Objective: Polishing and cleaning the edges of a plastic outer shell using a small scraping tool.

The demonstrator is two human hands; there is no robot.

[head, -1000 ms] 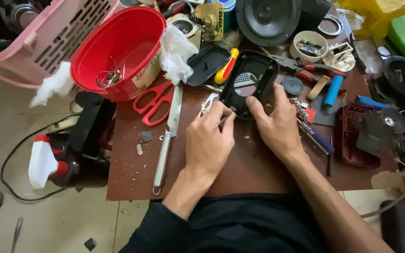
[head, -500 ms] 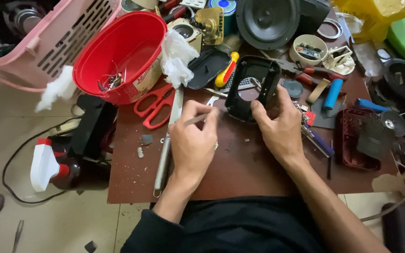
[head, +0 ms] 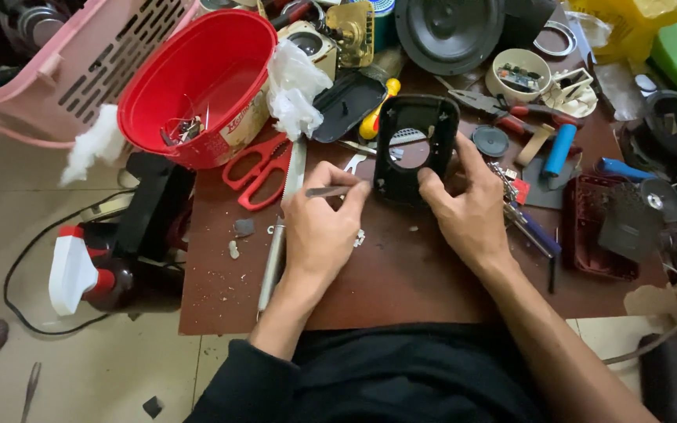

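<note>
The black plastic frame [head: 415,146], with a round hole through its middle, stands tilted near the far edge of the brown desk [head: 401,274]. My right hand [head: 468,211] is clamped on its lower right side, and my left hand [head: 319,227] pinches a thin metal tool [head: 329,190] shut between its fingers, tip toward the frame. Red scissors [head: 258,168] lie left of my left hand, a red bowl [head: 197,78] stands at the desk's far left corner, and pale floor tiles lie below.

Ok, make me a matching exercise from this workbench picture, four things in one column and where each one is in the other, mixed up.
Things:
1. black frame
2. thin metal tool
3. red scissors
4. spray bottle

Places:
A. on the floor, left of the table
B. in the left hand
C. propped up by the right hand
D. flat on the table beside the red bowl

Pairs: 1-C, 2-B, 3-D, 4-A
</note>
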